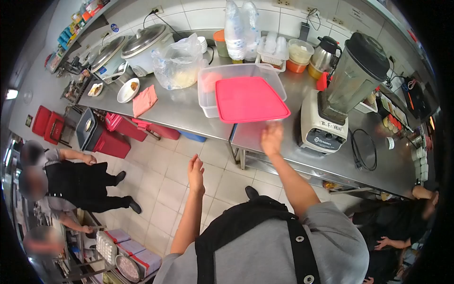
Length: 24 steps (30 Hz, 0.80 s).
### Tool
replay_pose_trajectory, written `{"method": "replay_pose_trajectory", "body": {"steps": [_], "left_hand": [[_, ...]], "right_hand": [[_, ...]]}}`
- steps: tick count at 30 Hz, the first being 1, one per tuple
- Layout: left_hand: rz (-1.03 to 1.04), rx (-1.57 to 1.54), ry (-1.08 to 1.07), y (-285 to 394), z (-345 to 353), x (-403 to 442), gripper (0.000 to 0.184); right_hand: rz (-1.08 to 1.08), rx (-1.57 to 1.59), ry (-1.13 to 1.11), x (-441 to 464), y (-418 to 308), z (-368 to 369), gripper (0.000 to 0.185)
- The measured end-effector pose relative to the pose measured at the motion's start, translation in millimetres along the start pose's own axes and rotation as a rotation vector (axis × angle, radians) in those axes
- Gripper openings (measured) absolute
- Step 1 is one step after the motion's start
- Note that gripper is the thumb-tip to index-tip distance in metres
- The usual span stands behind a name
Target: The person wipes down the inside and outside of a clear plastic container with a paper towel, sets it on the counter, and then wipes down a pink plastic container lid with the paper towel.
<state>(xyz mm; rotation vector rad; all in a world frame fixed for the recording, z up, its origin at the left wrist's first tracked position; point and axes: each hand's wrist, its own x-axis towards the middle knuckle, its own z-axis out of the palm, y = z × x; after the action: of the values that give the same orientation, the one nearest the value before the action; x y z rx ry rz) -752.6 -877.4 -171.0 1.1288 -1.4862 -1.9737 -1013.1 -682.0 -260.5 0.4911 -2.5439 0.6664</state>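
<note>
A pink lid (249,99) lies tilted across a clear plastic container (205,97) on the steel counter, covering part of its opening. Something pinkish shows through the container's wall. My right hand (272,138) is at the lid's near edge with fingers extended; whether the fingertips touch it I cannot tell. In front of the counter, my left hand (196,174) hangs in the air above the tiled floor, fingers apart and slightly bent, holding nothing. To the right of the container stands a blender (321,120) with a dark lid on its jug.
Left along the counter (175,111) are a plastic bag (177,61), an orange cloth (144,101), a white plate (124,93) and large cookers (149,45). A black cord (364,154) lies right of the blender. Red bins (111,142) stand below; other people are at both sides.
</note>
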Motion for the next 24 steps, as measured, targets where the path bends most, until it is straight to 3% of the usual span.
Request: {"method": "replay_pose_trajectory", "body": {"steps": [2, 4, 6, 9, 12, 15, 18, 21, 24], "left_hand": [[0.017, -0.047, -0.073, 22.3, 20.4, 11.7, 0.052], [0.011, -0.172, -0.171, 38.5, 41.7, 32.3, 0.06], [-0.004, -0.245, -0.238, 56.1, 55.9, 56.2, 0.074], [-0.097, -0.248, -0.259, 76.2, 75.9, 99.7, 0.102], [-0.295, -0.184, -0.241, 98.9, 95.0, 134.7, 0.131], [-0.443, -0.275, -0.249, 110.4, 112.4, 160.2, 0.127], [-0.559, -0.486, -0.357, 85.7, 117.6, 197.4, 0.116], [-0.502, -0.525, -0.502, 70.5, 123.6, 200.2, 0.106], [-0.444, -0.514, -0.507, 74.5, 131.4, 183.0, 0.097]], "right_hand": [[-0.073, 0.277, -0.374, 4.1, -37.3, -1.2, 0.045], [-0.119, 0.681, -0.44, -10.0, -73.2, 8.5, 0.041], [-0.381, 0.547, -0.417, -34.8, -86.9, -14.8, 0.048], [-0.377, 0.797, -0.529, -49.1, -70.9, -21.3, 0.049], [-0.042, 1.062, -0.558, -32.2, -46.0, -61.6, 0.04], [0.046, 0.711, -0.249, -2.5, -27.8, -100.1, 0.031], [-0.122, 0.173, -0.158, 4.3, -2.9, -110.1, 0.031], [-0.106, 0.221, -0.192, 2.3, 17.0, -99.7, 0.037], [0.316, 0.844, -0.222, 13.7, 14.2, -97.1, 0.045]]}}
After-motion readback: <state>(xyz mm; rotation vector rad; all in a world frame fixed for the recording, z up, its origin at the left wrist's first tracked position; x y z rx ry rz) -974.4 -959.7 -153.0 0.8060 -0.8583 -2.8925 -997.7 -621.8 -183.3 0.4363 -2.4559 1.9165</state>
